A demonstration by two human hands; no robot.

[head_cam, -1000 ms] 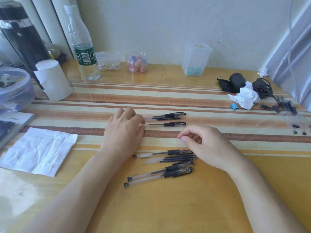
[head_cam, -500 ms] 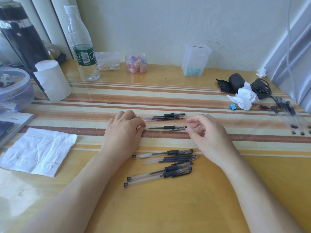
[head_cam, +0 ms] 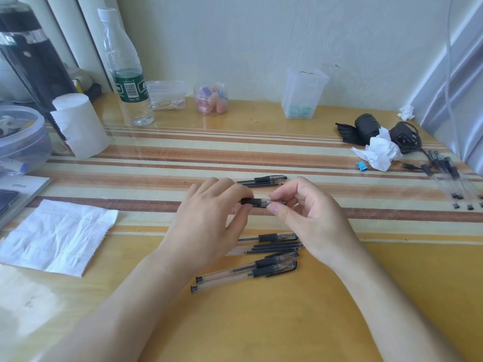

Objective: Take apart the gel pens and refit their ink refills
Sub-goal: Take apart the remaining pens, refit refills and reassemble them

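- the left hand [head_cam: 206, 218] lies knuckles up, its fingers curled over the left part of a gel pen [head_cam: 257, 201]; how much of the barrel it covers cannot be told.
- the right hand [head_cam: 308, 218] pinches the pen's clear right end between thumb and forefinger, the other fingers loosely bent behind.
- the held pen lies level, left to right, between the two hands and over the striped mat [head_cam: 261, 152]; whether it touches the mat cannot be told.
- just beyond the hands a small group of pens [head_cam: 264, 181] lies on the mat.
- nearer the person, on the bare wooden table [head_cam: 339, 309], a cluster of pens [head_cam: 251, 273] lies together with thin dark refills [head_cam: 274, 248].
- more pen barrels [head_cam: 449, 176] lie well apart at the far right, near a crumpled tissue [head_cam: 379, 151] and a blue binder clip [head_cam: 362, 165].
- a flat white napkin [head_cam: 57, 236] lies to the left; a water bottle [head_cam: 128, 74] and a jar of erasers [head_cam: 211, 99] stand at the back.
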